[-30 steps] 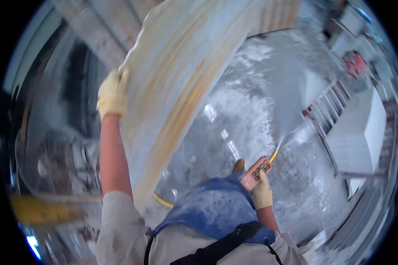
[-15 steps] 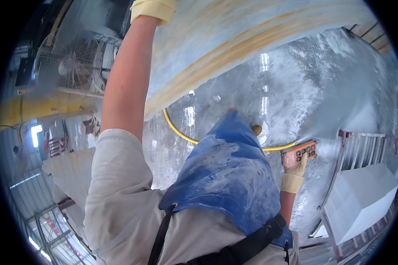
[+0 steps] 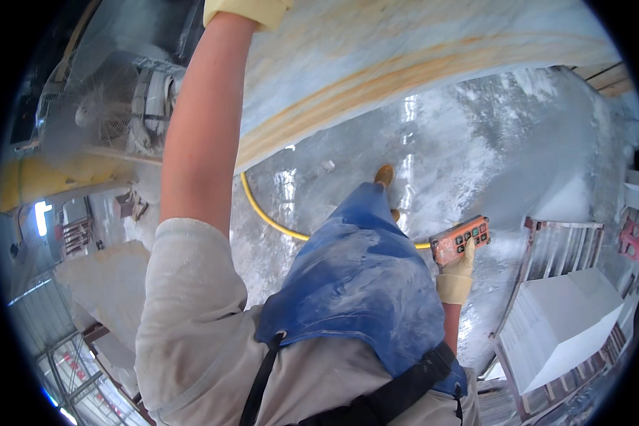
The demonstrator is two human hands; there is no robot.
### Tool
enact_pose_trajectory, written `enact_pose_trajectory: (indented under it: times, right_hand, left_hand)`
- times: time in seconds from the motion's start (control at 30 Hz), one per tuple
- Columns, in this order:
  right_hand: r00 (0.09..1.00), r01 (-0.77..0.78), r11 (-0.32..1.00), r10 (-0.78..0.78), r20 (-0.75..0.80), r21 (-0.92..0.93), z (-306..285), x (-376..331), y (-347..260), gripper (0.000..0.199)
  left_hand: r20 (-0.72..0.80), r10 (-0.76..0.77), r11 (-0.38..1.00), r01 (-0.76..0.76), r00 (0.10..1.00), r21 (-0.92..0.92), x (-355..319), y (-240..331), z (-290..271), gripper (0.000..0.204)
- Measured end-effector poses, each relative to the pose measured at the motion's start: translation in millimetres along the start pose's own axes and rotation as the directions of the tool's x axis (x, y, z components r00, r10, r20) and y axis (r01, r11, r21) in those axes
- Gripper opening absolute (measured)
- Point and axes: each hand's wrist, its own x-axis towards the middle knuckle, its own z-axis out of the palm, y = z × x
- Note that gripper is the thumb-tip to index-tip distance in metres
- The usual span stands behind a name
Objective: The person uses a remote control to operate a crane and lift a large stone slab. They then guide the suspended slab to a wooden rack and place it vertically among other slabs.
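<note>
My right hand (image 3: 457,270), in a cream rubber glove, grips an orange handheld remote control (image 3: 447,248) with dark push buttons on its face. The thumb lies by the lower buttons. My left arm reaches up to the top edge, where only the cream glove cuff of my left hand (image 3: 247,10) shows; its fingers are out of the picture. Beside that arm spreads a large pale blue-grey stone slab (image 3: 419,53) with orange-brown veins. Whether the left hand touches the slab is hidden. A blue apron (image 3: 362,284), smeared with pale residue, covers my front.
A yellow hose (image 3: 266,220) curves over the wet grey floor (image 3: 348,142) by my brown boot (image 3: 384,175). Stacked white slabs (image 3: 568,319) rest near a metal rack (image 3: 564,226) at right. A caged fan (image 3: 96,113) and a yellow beam (image 3: 64,174) stand at left.
The remote control and my right hand sit slightly farther left and higher in the picture. One boot now shows more fully beyond the apron. The surroundings have shifted with the view.
</note>
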Motion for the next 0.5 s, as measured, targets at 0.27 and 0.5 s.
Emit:
enact_pose_trajectory:
  times: [0.27, 0.5]
  right_hand:
    - [0.974, 0.207, 0.872, -0.225, 0.011, -0.444, 25, 34, -42, 0.065]
    - [0.847, 0.385, -0.078, -0.366, 0.385, -0.920, 66, 25, -71, 0.070]
  left_hand:
    - [0.011, 0.058, 0.998, -0.057, 0.998, -0.033, 43, 31, 16, 0.047]
    - [0.058, 0.152, 0.966, -0.136, 0.987, -0.220, 60, 66, 4, 0.036]
